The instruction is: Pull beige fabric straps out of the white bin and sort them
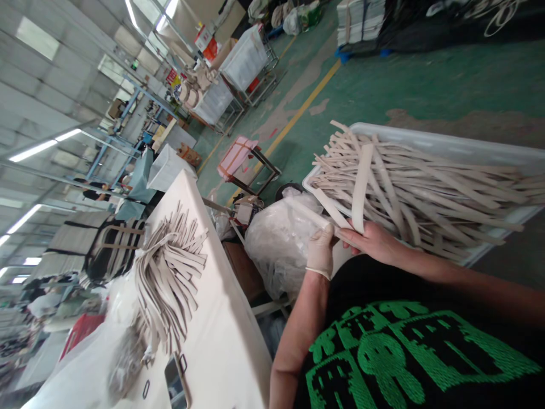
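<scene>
My left hand (pixel 321 250), in a pale glove, is closed on a cream fabric strip (pixel 307 216) in front of my body. Close beside it on the right, my bare right hand (pixel 364 237) pinches cream strips too; one wide strip (pixel 361 182) rises from its fingers and another slants up to the left. Beyond my right hand stands a white plastic bin (pixel 451 142) filled with many loose beige strips (pixel 426 182). A tied bundle of similar strips (pixel 170 278) lies on the white table at the left.
The white table (pixel 230 335) holds a phone (pixel 175 380) and small dark rings. Clear plastic bags (pixel 276 238) bulge between table and bin. Farther off are a pink-topped stool (pixel 238 159), wheeled carts (pixel 244 59) and a pallet stack (pixel 360 23). A person appears at the far left.
</scene>
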A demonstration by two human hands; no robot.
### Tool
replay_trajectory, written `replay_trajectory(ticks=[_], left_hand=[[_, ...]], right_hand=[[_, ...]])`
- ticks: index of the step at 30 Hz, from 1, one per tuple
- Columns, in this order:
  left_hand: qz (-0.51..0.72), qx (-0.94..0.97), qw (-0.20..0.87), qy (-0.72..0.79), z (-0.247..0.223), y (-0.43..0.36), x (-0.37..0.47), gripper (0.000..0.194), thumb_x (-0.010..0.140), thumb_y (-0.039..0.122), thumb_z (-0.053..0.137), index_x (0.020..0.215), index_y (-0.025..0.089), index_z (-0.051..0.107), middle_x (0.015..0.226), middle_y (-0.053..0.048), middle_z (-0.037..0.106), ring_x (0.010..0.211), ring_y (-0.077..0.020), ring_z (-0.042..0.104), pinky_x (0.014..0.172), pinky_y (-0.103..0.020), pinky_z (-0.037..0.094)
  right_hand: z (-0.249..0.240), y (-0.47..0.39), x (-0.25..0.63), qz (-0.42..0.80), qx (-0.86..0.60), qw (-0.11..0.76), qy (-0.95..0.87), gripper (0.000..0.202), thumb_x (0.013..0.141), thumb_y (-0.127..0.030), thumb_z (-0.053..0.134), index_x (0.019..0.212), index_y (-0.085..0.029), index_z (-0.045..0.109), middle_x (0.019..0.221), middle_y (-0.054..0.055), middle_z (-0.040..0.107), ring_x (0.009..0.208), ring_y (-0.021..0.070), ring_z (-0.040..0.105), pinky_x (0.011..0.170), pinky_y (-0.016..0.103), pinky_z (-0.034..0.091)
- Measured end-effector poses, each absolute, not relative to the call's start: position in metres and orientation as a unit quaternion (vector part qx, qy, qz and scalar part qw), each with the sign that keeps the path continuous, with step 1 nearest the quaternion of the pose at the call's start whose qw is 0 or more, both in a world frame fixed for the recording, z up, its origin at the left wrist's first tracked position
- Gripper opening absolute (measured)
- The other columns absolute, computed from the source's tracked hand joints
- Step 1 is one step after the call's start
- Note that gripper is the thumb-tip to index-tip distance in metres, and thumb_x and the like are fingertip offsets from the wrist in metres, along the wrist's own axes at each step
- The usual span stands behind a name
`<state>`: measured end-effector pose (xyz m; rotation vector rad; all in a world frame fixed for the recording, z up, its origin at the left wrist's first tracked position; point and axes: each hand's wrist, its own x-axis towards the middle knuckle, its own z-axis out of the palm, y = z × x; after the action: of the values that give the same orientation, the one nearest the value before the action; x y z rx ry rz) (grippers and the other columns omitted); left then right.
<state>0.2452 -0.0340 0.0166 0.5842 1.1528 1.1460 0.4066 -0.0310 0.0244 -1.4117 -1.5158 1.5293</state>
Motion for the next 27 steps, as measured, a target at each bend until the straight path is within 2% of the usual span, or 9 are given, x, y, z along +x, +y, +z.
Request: replay_trajectory(ticks=[7, 10, 12, 14, 17, 19, 23, 25, 27], left_hand=[[0.529, 0.235, 0.607, 0.545, 0.026, -0.016, 0.247, 0.045, 0.067, 0.057, 0.091, 0.081, 0.016, 0.077, 0.092, -0.011, 0.081, 0.115, -0.0332, 0.074, 0.105, -0.045, 0.054], [0.490, 0.279, 0.656, 0.502, 0.022, -0.022, 0.261, 0.049, 0.065, 0.064, 0.090, 0.075, 0.017, 0.076, 0.082, -0.009, 0.079, 0.108, -0.0337, 0.076, 0.103, -0.045, 0.055], [0.479, 0.297, 0.673, 0.479, 0.022, -0.023, 0.267, 0.050, 0.066, 0.066, 0.089, 0.074, 0.018, 0.077, 0.080, -0.009, 0.079, 0.106, -0.0338, 0.076, 0.103, -0.046, 0.055], [0.492, 0.286, 0.657, 0.495, 0.025, -0.020, 0.264, 0.048, 0.067, 0.064, 0.089, 0.078, 0.018, 0.078, 0.084, -0.009, 0.079, 0.107, -0.0331, 0.075, 0.103, -0.045, 0.055], [0.510, 0.258, 0.623, 0.534, 0.028, -0.016, 0.255, 0.043, 0.070, 0.058, 0.090, 0.084, 0.018, 0.079, 0.091, -0.009, 0.080, 0.108, -0.0307, 0.075, 0.104, -0.043, 0.054], [0.493, 0.270, 0.643, 0.520, 0.026, -0.019, 0.256, 0.041, 0.071, 0.057, 0.090, 0.082, 0.019, 0.080, 0.088, -0.008, 0.079, 0.104, -0.0293, 0.075, 0.102, -0.042, 0.055], [0.472, 0.306, 0.692, 0.452, 0.021, -0.029, 0.264, 0.045, 0.074, 0.062, 0.087, 0.077, 0.018, 0.078, 0.069, -0.004, 0.071, 0.084, -0.0252, 0.074, 0.095, -0.042, 0.059], [0.503, 0.281, 0.670, 0.467, 0.023, -0.027, 0.259, 0.041, 0.073, 0.057, 0.089, 0.080, 0.018, 0.079, 0.077, -0.005, 0.075, 0.084, -0.0227, 0.075, 0.094, -0.039, 0.059], [0.529, 0.245, 0.640, 0.501, 0.027, -0.022, 0.249, 0.035, 0.075, 0.050, 0.089, 0.086, 0.018, 0.080, 0.093, -0.007, 0.080, 0.096, -0.0226, 0.076, 0.099, -0.036, 0.057]], right_hand=[[0.020, -0.049, 0.431, 0.573, -0.500, 0.229, -0.608, 0.046, 0.088, -0.065, 0.051, 0.065, -0.027, 0.063, 0.066, 0.012, 0.072, 0.058, 0.0281, 0.068, 0.067, 0.043, 0.054], [0.023, -0.045, 0.427, 0.547, -0.527, 0.252, -0.600, 0.050, 0.091, -0.065, 0.046, 0.068, -0.024, 0.062, 0.064, 0.011, 0.070, 0.058, 0.0264, 0.068, 0.067, 0.040, 0.054], [0.026, -0.039, 0.425, 0.542, -0.532, 0.277, -0.589, 0.053, 0.091, -0.067, 0.045, 0.073, -0.021, 0.064, 0.069, 0.011, 0.073, 0.060, 0.0249, 0.068, 0.066, 0.037, 0.054], [0.027, -0.037, 0.425, 0.549, -0.518, 0.282, -0.592, 0.052, 0.092, -0.065, 0.046, 0.077, -0.020, 0.066, 0.074, 0.011, 0.075, 0.062, 0.0236, 0.070, 0.066, 0.035, 0.054], [0.024, -0.043, 0.426, 0.561, -0.504, 0.236, -0.612, 0.050, 0.095, -0.058, 0.047, 0.073, -0.019, 0.067, 0.070, 0.012, 0.075, 0.062, 0.0239, 0.070, 0.067, 0.034, 0.053], [0.024, -0.047, 0.425, 0.556, -0.516, 0.233, -0.609, 0.048, 0.096, -0.055, 0.046, 0.069, -0.020, 0.066, 0.065, 0.011, 0.073, 0.061, 0.0240, 0.069, 0.065, 0.034, 0.052], [0.029, -0.043, 0.421, 0.528, -0.530, 0.298, -0.593, 0.044, 0.096, -0.051, 0.048, 0.070, -0.020, 0.065, 0.062, 0.009, 0.072, 0.057, 0.0214, 0.066, 0.062, 0.031, 0.050], [0.030, -0.044, 0.421, 0.530, -0.519, 0.283, -0.608, 0.046, 0.096, -0.051, 0.049, 0.068, -0.020, 0.067, 0.062, 0.010, 0.072, 0.057, 0.0219, 0.066, 0.063, 0.032, 0.050], [0.028, -0.047, 0.421, 0.542, -0.505, 0.246, -0.625, 0.047, 0.097, -0.051, 0.052, 0.066, -0.020, 0.068, 0.062, 0.011, 0.073, 0.058, 0.0230, 0.068, 0.065, 0.033, 0.050]])
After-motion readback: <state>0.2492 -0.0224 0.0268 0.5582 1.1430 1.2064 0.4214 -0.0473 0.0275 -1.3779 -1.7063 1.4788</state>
